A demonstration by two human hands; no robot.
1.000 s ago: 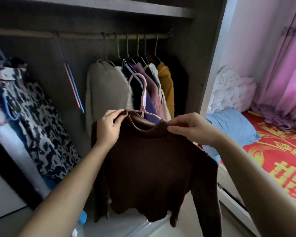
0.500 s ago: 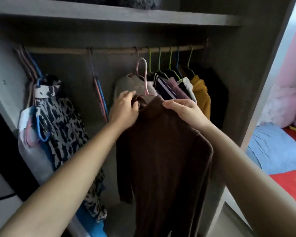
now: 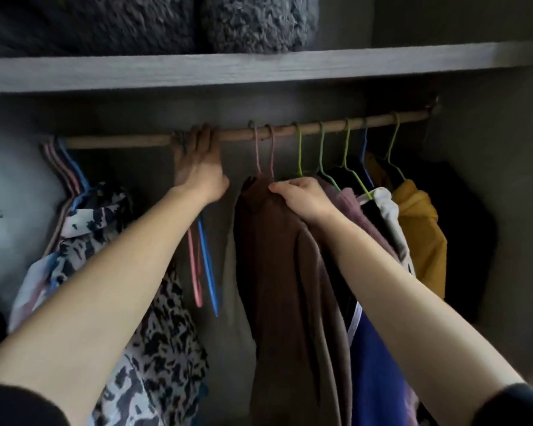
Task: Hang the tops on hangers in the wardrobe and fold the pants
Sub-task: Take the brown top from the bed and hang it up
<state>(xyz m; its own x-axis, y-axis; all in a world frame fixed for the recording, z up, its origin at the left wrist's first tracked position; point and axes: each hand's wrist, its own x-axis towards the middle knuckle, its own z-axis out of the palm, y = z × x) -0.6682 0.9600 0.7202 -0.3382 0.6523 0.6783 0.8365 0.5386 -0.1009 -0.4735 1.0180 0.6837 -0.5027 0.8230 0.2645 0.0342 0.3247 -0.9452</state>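
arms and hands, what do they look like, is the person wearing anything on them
Both forearms are bare up to dark sleeves that end near the elbows: the left sleeve and the right sleeve. No glove, watch or ring shows on the left hand or the right hand.

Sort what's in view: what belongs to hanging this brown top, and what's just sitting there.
For the job: brown top, held by the right hand; rail, with the left hand on it.

Just there: spotted garment; yellow top; blue garment; two spare hangers; fluffy blankets on the shelf.
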